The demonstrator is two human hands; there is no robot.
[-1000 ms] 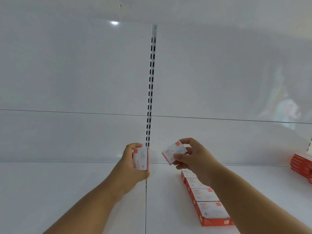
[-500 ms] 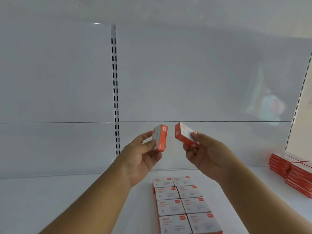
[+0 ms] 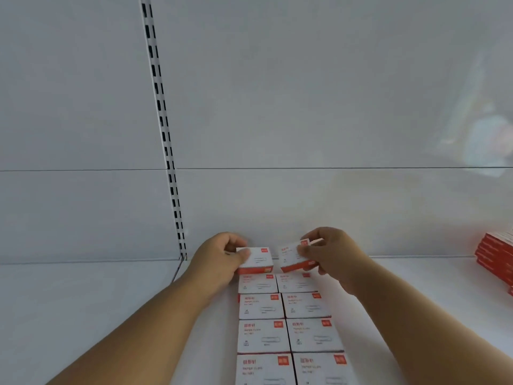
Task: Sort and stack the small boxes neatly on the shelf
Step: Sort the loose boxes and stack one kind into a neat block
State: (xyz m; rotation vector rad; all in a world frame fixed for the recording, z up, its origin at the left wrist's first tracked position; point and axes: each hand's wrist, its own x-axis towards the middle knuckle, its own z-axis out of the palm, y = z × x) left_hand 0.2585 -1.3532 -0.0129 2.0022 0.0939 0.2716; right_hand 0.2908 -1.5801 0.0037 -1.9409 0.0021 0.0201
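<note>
Two columns of small white boxes with red sides (image 3: 288, 326) lie flat on the white shelf (image 3: 83, 315), running from near the back wall toward me. At the far end of the left column, my left hand (image 3: 219, 259) grips one more box (image 3: 256, 261) lying flat on top. My right hand (image 3: 330, 254) pinches a second box (image 3: 295, 258) at the far end of the right column, tilted slightly with its right side raised.
A slotted upright rail (image 3: 166, 151) runs down the white back panel left of my hands. A stack of flat red packs (image 3: 495, 257) sits at the right edge of the shelf.
Both hands have come down from chest height to the shelf, bringing their boxes to the back end of the two columns. The view has tilted down and shifted right.
</note>
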